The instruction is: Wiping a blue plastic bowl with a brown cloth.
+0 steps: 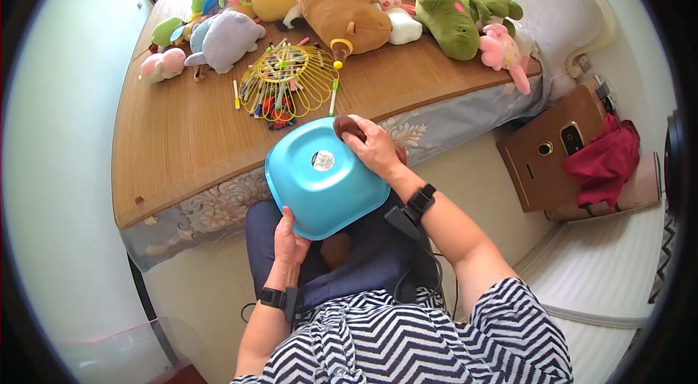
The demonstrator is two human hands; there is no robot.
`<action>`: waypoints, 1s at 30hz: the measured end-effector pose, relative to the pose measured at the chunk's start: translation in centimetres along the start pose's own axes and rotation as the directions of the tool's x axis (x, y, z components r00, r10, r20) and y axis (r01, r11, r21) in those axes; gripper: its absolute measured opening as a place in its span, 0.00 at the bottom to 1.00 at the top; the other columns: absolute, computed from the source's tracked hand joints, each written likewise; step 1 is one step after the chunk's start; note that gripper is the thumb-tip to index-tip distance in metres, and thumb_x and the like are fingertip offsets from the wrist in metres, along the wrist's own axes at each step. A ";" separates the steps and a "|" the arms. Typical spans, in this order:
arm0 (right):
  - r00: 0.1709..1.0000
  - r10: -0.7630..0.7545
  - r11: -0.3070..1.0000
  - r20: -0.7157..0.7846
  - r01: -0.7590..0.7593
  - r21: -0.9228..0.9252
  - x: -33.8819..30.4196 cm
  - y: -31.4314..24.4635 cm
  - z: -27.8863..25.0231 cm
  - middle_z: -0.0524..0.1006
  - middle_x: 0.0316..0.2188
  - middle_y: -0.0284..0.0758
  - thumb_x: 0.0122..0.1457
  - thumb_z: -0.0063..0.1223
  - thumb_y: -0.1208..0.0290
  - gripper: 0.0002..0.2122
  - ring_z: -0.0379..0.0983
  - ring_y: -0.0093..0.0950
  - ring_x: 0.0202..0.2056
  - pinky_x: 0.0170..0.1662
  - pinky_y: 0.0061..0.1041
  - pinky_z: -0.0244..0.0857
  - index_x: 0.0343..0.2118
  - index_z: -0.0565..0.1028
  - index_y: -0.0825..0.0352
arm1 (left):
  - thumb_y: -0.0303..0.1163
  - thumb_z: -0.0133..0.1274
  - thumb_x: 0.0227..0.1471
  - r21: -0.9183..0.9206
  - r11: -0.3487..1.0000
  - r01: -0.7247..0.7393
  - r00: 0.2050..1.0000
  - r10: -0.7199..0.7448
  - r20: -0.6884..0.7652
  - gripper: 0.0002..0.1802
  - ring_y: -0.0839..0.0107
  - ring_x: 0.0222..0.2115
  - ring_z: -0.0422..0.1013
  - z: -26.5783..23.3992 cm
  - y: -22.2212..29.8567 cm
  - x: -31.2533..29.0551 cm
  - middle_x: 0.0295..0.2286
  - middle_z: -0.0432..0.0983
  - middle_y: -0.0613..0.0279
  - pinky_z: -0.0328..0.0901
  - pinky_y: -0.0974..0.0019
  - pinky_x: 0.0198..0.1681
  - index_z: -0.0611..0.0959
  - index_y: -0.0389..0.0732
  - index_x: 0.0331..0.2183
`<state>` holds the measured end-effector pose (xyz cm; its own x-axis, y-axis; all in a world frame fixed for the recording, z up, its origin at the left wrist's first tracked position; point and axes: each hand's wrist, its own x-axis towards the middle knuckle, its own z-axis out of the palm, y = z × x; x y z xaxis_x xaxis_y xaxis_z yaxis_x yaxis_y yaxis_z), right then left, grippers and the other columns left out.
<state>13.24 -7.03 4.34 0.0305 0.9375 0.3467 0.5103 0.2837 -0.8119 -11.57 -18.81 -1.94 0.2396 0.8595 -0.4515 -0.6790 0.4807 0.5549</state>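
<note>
A light blue plastic basin is held over my lap, its underside with a round silvery label facing me. My left hand grips its near left rim, thumb on the outside and the other fingers hidden behind. At the far right edge, my right hand is closed on a brown cloth pressed against the basin. Just beyond the basin, a yellow wire basket lies upside down on the bed among many coloured marker pens. A green-white marker lies at its right.
The bed has a brown woven mat. Plush toys crowd its far side, including a large brown one, a green dinosaur and a grey one. Right of the bed stands a brown safe with a red cloth.
</note>
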 end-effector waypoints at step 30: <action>0.988 0.121 0.992 0.090 -0.123 0.009 1.6 1.9 1.1 0.73 0.49 0.46 0.56 0.53 0.64 0.21 0.69 0.43 0.51 0.55 0.34 0.62 0.51 0.71 0.67 | 0.51 0.49 0.58 -0.064 0.997 -0.048 0.999 0.046 -0.029 0.30 0.63 0.47 0.71 0.0 -0.1 -0.1 0.48 0.73 0.59 0.68 0.54 0.49 0.70 0.37 0.52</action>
<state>13.27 -4.73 2.85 0.0145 0.9793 0.2018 0.4951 0.1683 -0.8524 -11.56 -18.93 -1.98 0.1877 0.8752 -0.4458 -0.7325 0.4271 0.5301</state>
